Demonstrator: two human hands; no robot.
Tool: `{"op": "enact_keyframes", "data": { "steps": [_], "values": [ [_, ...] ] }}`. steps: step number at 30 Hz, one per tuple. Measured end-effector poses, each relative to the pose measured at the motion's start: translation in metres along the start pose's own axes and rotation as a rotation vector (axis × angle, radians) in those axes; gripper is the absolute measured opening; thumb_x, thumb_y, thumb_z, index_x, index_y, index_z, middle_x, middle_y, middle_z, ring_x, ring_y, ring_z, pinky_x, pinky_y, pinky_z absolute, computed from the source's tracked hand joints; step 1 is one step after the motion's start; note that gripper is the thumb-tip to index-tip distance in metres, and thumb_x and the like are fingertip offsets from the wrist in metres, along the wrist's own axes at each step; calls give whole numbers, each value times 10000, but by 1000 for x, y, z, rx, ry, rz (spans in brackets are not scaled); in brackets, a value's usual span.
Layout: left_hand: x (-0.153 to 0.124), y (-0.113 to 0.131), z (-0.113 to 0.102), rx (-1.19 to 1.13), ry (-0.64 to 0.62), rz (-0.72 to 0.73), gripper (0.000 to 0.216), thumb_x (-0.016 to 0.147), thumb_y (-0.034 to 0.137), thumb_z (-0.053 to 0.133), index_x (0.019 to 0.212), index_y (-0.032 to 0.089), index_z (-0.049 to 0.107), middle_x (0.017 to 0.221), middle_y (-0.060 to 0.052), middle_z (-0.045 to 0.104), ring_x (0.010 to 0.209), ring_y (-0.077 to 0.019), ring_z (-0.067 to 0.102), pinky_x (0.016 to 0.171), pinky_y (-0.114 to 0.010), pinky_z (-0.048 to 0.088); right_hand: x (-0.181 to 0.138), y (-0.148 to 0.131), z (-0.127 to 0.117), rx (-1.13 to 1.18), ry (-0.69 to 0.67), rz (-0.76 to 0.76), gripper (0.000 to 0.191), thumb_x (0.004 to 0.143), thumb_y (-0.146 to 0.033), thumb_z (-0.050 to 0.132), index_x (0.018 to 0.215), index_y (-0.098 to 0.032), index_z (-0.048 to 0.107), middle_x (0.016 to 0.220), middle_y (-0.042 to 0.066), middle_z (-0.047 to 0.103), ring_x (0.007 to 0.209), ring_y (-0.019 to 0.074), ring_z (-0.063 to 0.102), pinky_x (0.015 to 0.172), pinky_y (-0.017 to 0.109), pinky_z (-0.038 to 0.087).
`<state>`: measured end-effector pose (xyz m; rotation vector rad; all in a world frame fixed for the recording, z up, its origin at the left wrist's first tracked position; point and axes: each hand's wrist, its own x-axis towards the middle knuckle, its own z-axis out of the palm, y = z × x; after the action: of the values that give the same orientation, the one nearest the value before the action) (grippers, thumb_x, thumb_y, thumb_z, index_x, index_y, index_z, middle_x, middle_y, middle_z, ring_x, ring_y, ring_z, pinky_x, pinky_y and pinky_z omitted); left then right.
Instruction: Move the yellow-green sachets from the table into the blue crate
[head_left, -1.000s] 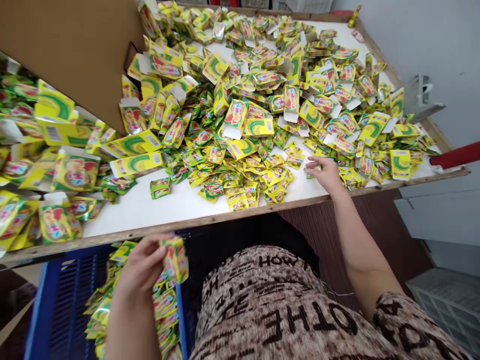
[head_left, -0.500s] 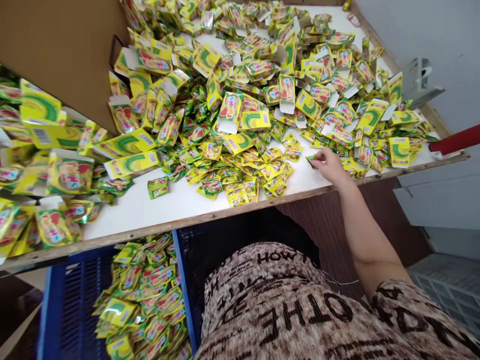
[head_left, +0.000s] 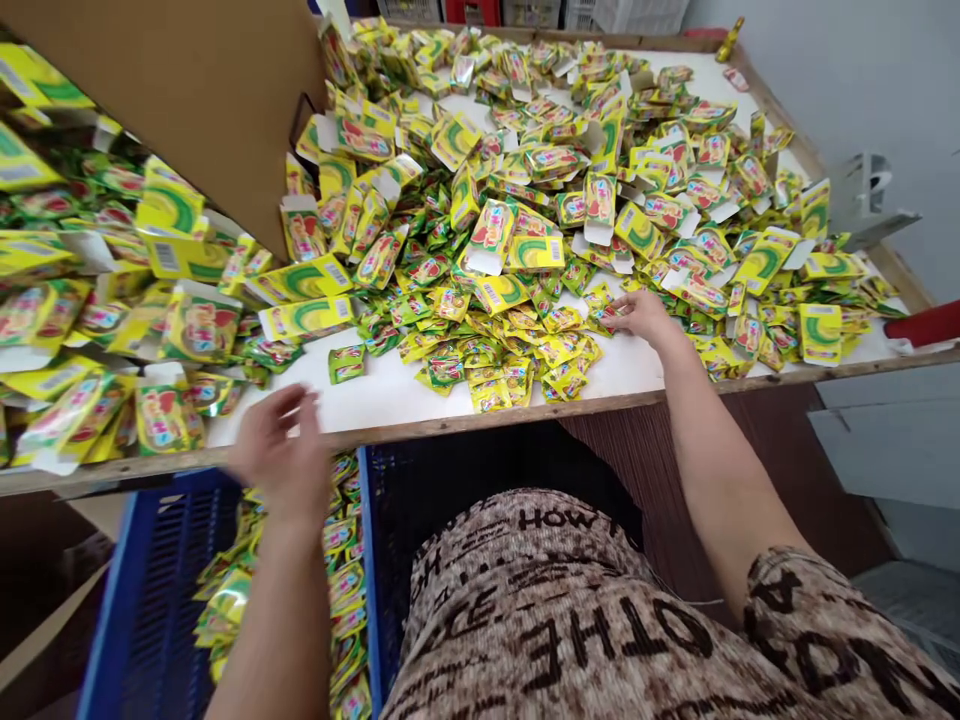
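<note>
A white table [head_left: 390,390] is heaped with yellow-green sachets [head_left: 517,340] and small yellow-green cartons [head_left: 307,318]. My right hand [head_left: 641,315] rests on the sachets near the front edge, fingers closed on a few of them. My left hand [head_left: 281,450] is raised at the table's front edge, above a blue crate [head_left: 142,600], fingers spread and holding nothing; it is blurred by motion. The crate holds filled yellow-green cartons [head_left: 337,590].
A brown cardboard sheet [head_left: 195,90] leans over the table's left rear. A red-handled object [head_left: 926,325] sticks in at the right edge. A dark crate [head_left: 450,470] sits under the table in front of me. A grey wall runs along the right.
My left hand let go of the carton it held over the blue crate, dropped out of sight, then rose empty to the table edge. My right hand slid left among the sachets.
</note>
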<state>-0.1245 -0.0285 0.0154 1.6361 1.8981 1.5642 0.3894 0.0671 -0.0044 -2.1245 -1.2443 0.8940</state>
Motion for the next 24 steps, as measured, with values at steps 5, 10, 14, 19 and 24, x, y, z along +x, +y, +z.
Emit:
{"op": "enact_keyframes", "data": {
  "steps": [5,10,14,19,24],
  "values": [
    [-11,126,127,-262,-404,414,132,906,215,644,1001,201,734,957,-35,759,889,-162,701,845,-330,575,-19,3,7,9,93,-265,354,545,-304,861,636,-200,535,621,-55,467,648,138,463,645,291,402],
    [-44,189,197,-545,-690,208,213,863,279,705,1052,181,725,989,-87,752,902,-188,695,833,-330,560,-73,-8,4,421,129,-359,340,661,-418,801,829,-217,585,798,-14,615,770,167,596,719,302,499],
    [-59,187,224,-740,-828,-216,334,713,369,835,949,161,725,801,-39,708,714,-149,642,655,-265,511,-112,-24,10,547,-21,-470,385,649,-409,854,945,-223,694,957,21,692,905,188,650,806,321,548],
    [-67,177,220,-932,-762,-542,313,647,333,871,852,165,704,822,-16,720,737,-127,658,728,-263,537,-127,-25,37,831,-33,-276,447,640,-411,882,1010,-220,721,951,19,742,896,202,695,854,358,583],
    [-74,175,216,-943,-648,-628,384,608,252,888,926,170,689,858,-11,703,796,-119,664,810,-274,544,-134,-24,54,851,-86,-290,306,797,-454,763,1004,-229,750,979,24,759,886,210,702,824,369,604]
  ]
}}
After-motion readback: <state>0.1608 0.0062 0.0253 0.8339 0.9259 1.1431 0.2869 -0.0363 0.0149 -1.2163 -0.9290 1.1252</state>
